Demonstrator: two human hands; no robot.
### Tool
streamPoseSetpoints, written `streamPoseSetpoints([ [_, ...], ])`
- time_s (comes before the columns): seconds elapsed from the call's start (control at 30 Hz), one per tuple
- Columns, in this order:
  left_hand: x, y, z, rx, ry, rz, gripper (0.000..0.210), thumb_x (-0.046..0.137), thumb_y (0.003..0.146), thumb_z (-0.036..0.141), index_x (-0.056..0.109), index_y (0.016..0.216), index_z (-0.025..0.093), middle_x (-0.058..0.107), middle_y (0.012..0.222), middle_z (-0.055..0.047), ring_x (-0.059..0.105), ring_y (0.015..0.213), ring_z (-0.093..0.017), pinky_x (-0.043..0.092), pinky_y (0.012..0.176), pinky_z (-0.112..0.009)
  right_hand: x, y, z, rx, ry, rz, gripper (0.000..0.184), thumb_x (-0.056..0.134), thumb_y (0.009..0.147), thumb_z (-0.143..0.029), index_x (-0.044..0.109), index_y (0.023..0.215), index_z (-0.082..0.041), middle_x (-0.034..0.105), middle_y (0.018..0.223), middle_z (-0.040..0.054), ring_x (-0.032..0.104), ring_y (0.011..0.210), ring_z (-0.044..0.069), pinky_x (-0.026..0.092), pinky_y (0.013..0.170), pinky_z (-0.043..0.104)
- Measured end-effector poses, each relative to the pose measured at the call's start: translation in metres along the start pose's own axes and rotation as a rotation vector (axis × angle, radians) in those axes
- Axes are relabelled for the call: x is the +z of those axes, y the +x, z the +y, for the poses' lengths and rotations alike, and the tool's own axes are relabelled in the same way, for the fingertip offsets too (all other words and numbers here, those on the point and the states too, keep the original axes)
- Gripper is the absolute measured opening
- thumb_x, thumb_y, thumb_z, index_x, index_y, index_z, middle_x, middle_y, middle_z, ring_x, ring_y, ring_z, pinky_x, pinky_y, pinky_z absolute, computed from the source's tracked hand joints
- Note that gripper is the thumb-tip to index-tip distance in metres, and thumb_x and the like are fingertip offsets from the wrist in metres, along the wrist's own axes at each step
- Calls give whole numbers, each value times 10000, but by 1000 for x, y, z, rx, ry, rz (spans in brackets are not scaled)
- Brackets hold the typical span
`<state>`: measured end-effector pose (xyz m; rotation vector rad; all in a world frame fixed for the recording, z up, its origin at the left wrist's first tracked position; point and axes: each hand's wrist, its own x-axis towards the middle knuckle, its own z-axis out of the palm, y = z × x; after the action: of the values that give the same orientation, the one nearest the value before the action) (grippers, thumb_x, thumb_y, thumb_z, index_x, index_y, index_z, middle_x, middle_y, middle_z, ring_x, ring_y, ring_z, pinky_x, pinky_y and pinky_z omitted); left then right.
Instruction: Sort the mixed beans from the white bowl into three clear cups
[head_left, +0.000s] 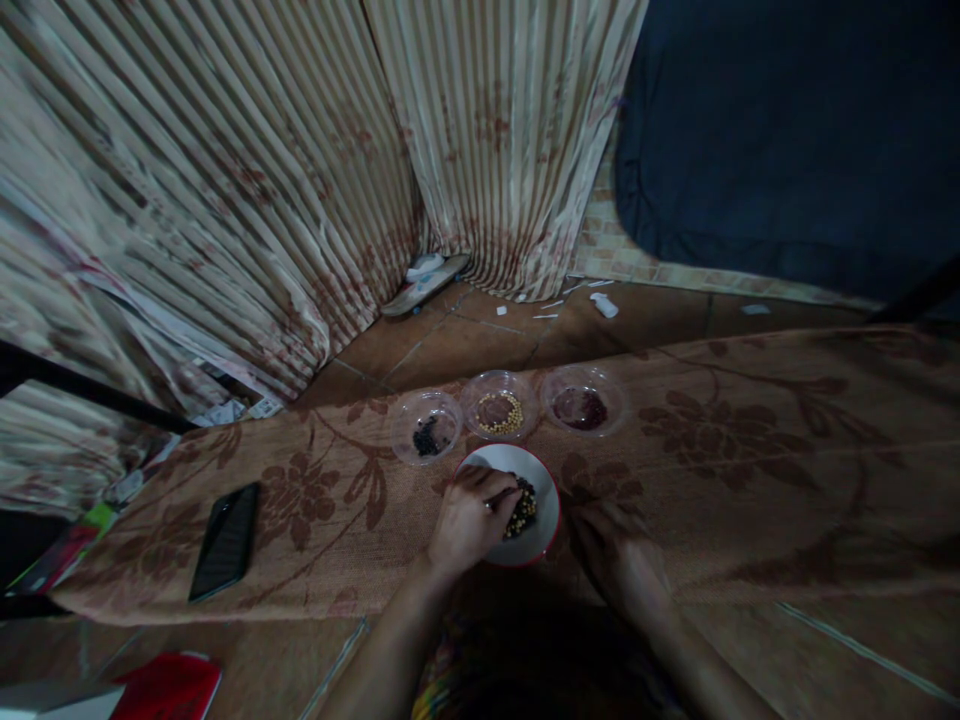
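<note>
A white bowl with a red rim (553, 500) holds a mix of dark and yellowish beans or seeds (523, 508). Over its left side is my left hand (466, 515), fingers pinched together at the mix; whatever is between the fingertips is too small to make out. My right hand (622, 550) rests low beside the bowl's right rim, its fingers blurred and in shadow. Behind the bowl stand three clear plastic cups: one with black seeds (427, 437), one with yellow beans (501, 410) and one with dark red beans (583, 407).
A brown floral cloth (735, 480) covers the narrow bench. A dark phone (225, 540) lies on its left part. Striped curtains (300, 170) hang behind, with a white bottle (604, 305) and scraps on the tiled floor. A red item (169, 685) is at lower left.
</note>
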<state>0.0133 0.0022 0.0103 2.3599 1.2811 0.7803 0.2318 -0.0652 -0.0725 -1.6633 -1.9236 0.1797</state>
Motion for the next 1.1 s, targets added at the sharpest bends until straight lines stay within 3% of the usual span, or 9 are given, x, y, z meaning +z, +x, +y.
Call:
streamPoseSetpoints([
  [1.1, 4, 0, 1, -86, -61, 58, 64, 660, 866, 187, 701, 844, 231, 755, 886, -1, 689, 854, -164, 526, 817, -300, -2, 0, -2, -2, -8, -2, 284, 440, 984, -322, 710, 967, -235, 709, 957, 54, 631, 827, 182, 442, 763, 296],
])
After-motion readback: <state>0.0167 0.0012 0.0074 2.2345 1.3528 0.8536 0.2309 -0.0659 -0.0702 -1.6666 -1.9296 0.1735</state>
